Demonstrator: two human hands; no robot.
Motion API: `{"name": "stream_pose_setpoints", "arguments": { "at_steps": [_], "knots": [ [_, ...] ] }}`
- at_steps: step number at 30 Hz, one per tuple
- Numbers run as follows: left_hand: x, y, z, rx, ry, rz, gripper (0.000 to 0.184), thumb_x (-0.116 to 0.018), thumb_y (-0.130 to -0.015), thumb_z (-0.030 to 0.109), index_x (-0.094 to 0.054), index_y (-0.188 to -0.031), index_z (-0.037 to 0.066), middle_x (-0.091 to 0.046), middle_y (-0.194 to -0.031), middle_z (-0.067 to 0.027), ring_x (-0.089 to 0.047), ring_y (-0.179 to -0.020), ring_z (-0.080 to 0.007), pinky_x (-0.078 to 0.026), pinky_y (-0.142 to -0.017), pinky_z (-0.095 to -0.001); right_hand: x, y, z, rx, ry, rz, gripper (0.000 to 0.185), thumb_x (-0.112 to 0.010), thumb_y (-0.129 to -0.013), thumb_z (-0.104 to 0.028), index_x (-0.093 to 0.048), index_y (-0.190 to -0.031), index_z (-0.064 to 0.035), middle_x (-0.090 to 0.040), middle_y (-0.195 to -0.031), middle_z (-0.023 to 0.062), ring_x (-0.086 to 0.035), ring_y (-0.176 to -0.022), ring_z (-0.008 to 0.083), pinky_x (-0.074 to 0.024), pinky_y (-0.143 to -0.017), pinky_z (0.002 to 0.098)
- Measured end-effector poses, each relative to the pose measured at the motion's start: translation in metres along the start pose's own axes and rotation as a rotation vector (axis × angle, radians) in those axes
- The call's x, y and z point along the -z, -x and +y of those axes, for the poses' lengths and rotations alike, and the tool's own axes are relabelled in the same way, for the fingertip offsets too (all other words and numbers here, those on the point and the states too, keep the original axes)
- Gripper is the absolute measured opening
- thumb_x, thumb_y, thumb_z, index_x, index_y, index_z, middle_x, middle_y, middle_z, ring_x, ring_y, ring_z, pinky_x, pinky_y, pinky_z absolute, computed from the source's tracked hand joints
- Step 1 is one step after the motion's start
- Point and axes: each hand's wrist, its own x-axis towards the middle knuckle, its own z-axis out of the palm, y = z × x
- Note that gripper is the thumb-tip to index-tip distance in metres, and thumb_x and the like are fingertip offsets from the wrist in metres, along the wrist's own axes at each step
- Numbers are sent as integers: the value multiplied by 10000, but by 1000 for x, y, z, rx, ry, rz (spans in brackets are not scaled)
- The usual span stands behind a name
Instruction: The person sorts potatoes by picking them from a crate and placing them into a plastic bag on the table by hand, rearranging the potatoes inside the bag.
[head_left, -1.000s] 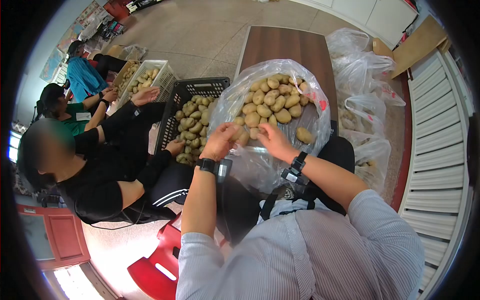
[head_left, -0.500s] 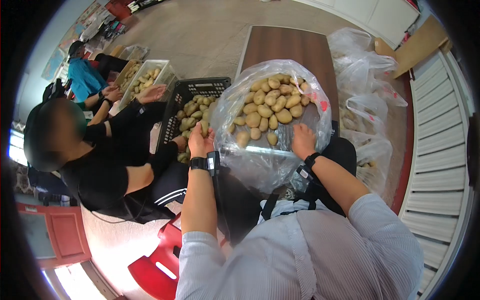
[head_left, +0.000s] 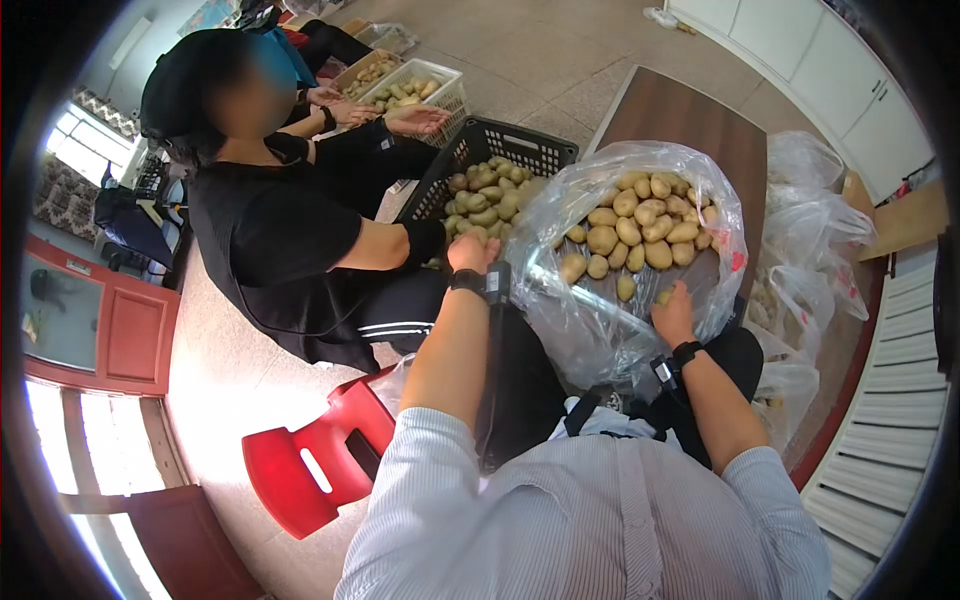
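At the right edge of the black crate (head_left: 540, 143), my left hand (head_left: 470, 252) has curled fingers around a potato, partly hidden, beside the crate's other potatoes (head_left: 488, 192). My right hand (head_left: 675, 316) is inside the front right of the open clear plastic bag (head_left: 560, 205), its fingers closed on a small potato (head_left: 665, 297). Many potatoes (head_left: 657, 228) lie in the bag behind my hands, and one small potato (head_left: 626, 288) sits apart to the left of my right hand.
The bag rests on a brown table (head_left: 680, 110). A person in black (head_left: 290, 215) sits at the left, one hand by the crate. Beyond is a white crate (head_left: 450, 97) of potatoes. Filled plastic bags (head_left: 800, 235) stand at the right; a red chair (head_left: 300, 475) is at lower left.
My left hand has gone from the bag to the black crate. My right hand, empty half a second ago, has closed on a small potato. The view has swung left.
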Motion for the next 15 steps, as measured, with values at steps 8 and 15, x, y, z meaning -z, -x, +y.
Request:
{"name": "stream_pose_setpoints", "arguments": {
  "at_steps": [8,15],
  "knots": [
    [-26,54,113,400,327,180,333,-735,-787,321,-648,-793,0,-667,-827,-186,-652,-761,-352,-512,-665,-431,-25,-15,21,-125,-290,-51,580,-667,-775,-236,-493,-1273,4,-630,-1085,245,-628,-965,400,-500,-849,418],
    [-27,54,126,521,528,314,256,-669,-830,270,-604,-869,25,-640,-855,-139,-654,-791,-317,-527,-643,-402,20,-3,-21,-501,-1017,-383,367,-574,-915,-284,-568,-1206,-60,-621,-949,68,-611,-691,162,-455,-489,254]
  ]
}}
